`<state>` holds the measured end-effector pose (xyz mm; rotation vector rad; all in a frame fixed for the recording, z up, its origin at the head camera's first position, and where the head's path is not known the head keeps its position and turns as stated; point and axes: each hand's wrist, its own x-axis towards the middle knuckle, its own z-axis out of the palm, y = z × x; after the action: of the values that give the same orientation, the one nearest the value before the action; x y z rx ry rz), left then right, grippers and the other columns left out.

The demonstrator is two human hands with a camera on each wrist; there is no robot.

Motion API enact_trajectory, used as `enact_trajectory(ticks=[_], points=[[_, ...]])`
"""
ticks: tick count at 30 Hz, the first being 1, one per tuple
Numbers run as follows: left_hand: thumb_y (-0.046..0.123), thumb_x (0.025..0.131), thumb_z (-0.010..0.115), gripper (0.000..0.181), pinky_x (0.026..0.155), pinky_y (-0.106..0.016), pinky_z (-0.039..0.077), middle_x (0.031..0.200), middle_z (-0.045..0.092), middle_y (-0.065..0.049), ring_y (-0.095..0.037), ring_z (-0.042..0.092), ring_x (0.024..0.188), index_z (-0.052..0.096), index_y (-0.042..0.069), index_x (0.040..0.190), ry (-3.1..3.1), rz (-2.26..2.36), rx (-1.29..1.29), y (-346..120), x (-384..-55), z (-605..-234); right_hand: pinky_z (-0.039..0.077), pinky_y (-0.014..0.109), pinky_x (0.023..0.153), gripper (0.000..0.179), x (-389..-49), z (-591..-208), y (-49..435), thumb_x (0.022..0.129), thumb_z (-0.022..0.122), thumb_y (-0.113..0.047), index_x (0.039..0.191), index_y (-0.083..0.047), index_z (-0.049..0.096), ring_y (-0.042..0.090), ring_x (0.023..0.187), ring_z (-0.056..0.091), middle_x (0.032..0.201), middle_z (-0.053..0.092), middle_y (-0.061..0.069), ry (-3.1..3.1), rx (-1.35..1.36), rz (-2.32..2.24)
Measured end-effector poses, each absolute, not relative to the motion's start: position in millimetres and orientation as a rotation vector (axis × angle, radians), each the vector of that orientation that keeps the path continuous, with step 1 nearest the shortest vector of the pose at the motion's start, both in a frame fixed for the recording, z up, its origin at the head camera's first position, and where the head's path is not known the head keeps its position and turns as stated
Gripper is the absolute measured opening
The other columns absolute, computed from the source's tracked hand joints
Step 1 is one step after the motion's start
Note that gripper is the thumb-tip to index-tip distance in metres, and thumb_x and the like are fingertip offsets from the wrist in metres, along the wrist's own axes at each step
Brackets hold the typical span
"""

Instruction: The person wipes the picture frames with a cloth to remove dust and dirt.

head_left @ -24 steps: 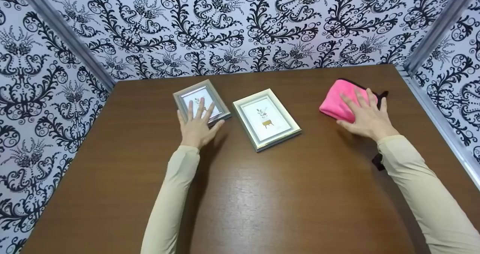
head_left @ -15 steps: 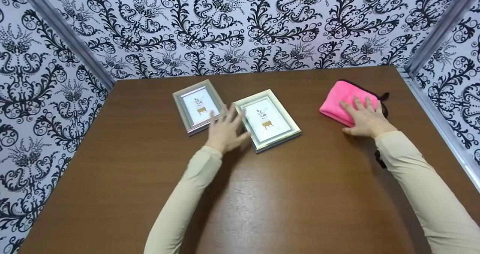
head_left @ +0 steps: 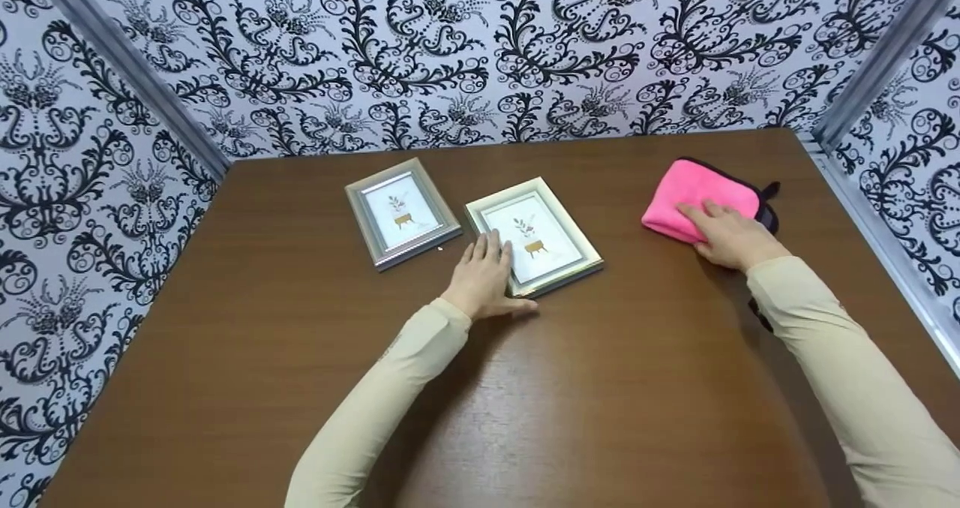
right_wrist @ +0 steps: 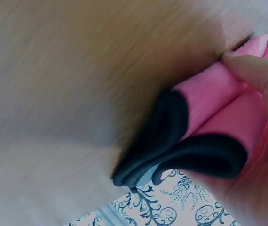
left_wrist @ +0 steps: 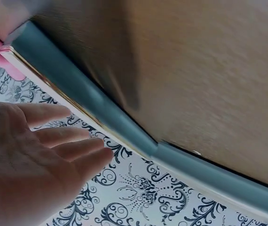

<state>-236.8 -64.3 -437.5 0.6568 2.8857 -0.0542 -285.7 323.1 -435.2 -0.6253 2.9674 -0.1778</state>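
My left hand is at the near left corner of the cream-and-silver picture frame, fingers straight over its left edge, thumb stretched along the near side. In the left wrist view, the fingers lie extended beside the frame's edge. My right hand grips the near right part of a folded pink cloth with black edging. The right wrist view shows its thumb pressed against the folded layers; the other fingers are mostly hidden behind them.
A second, grey-beige picture frame lies face up to the left. Both frames show a plant in a pot. Everything lies on a brown wooden table. Patterned black-and-white walls stand at the back and sides.
My left hand has moved right and nearer, from the grey-beige frame to the cream-and-silver one. My right hand's fingers have drawn in on the cloth, which has barely shifted.
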Motion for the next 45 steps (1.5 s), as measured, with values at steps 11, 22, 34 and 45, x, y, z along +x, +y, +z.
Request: enact_trajectory(ticks=[11, 22, 34, 45], points=[[0.062, 0.081, 0.065, 0.103, 0.112, -0.038, 0.026, 0.149, 0.025, -0.032, -0.042, 0.021, 0.140, 0.031, -0.013, 0.143, 2.894, -0.071, 0.671, -59, -241, -443, 0.038, 0.071, 0.084, 0.074, -288, -438, 312, 0.075, 0.059, 0.008, 0.143, 0.006, 0.030, 0.065, 0.113, 0.035, 0.136, 0.029, 0.043, 2.976, -0.491, -0.109], [0.052, 0.073, 0.079, 0.065, 0.088, -0.044, 0.052, 0.121, 0.055, -0.025, -0.046, 0.043, 0.125, 0.065, -0.006, 0.101, 3.017, 0.121, 0.806, -63, -239, -443, 0.042, 0.070, 0.077, 0.050, -290, -435, 306, 0.088, 0.048, 0.003, 0.137, 0.006, 0.038, 0.062, 0.101, 0.045, 0.123, 0.041, 0.042, 3.036, -0.481, -0.168], [0.045, 0.074, 0.080, 0.049, 0.105, -0.042, 0.037, 0.095, 0.062, -0.013, -0.030, 0.061, 0.092, 0.066, 0.000, 0.085, 2.952, 0.101, 1.081, -66, -245, -443, 0.045, 0.064, 0.078, 0.038, -289, -420, 326, 0.086, 0.058, -0.001, 0.124, 0.004, 0.056, 0.053, 0.091, 0.058, 0.110, 0.059, 0.035, 3.143, -0.501, -0.492], [0.036, 0.074, 0.083, 0.044, 0.111, -0.045, 0.026, 0.106, 0.060, -0.016, -0.037, 0.056, 0.112, 0.065, -0.001, 0.088, 2.800, 0.094, 1.193, -55, -234, -438, 0.048, 0.046, 0.060, 0.038, -285, -390, 331, 0.085, 0.054, 0.000, 0.122, -0.003, 0.060, 0.024, 0.046, 0.057, 0.087, 0.062, 0.027, 3.215, -0.433, -0.864]])
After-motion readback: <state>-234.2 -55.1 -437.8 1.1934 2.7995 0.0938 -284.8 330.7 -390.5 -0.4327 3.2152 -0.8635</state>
